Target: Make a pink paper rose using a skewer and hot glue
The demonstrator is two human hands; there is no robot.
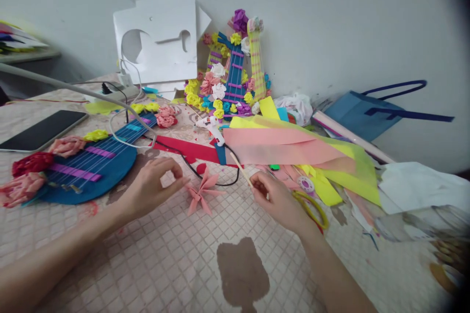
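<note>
My right hand (271, 196) pinches the lower end of a thin pale stick (240, 168), which points up and left. My left hand (157, 186) is beside a pink paper flower (200, 194) with pointed petals, lying on the table. Its thumb and index finger are curled toward each other at the flower's upper left; whether they touch a petal or hold anything small is hard to make out. A white glue gun (212, 127) with a black cord lies beyond the stick, near a red strip (183, 148).
A blue paper guitar (86, 176) with paper flowers lies at the left, near a phone (44, 129). Pink crepe paper (282, 145) and yellow-handled scissors (312, 210) are at the right. Decorated guitars (235, 76) and a white cut-out board (157, 39) lean at the back.
</note>
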